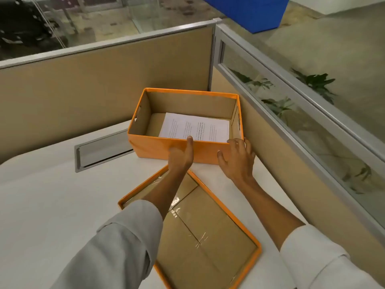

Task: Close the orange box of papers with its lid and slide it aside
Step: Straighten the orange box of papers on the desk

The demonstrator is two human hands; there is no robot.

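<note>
- Left hand [180, 156] rests against the near wall of the orange box [158, 146], thumb up at the rim, gripping nothing.
- Right hand [237, 159] spreads open at the box's near right corner (fingers touching the wall).
- Papers [195, 127] lie inside, just beyond both hands.
- Lid [208, 222] lies upside down on the desk [52, 201] under the forearms.

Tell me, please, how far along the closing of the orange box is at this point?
Done: the papers lie inside the open orange box. In hand: the left hand and right hand rest on its near wall. Left: the lid lies inside-up on the desk, so closing and sliding aside remain.
</note>
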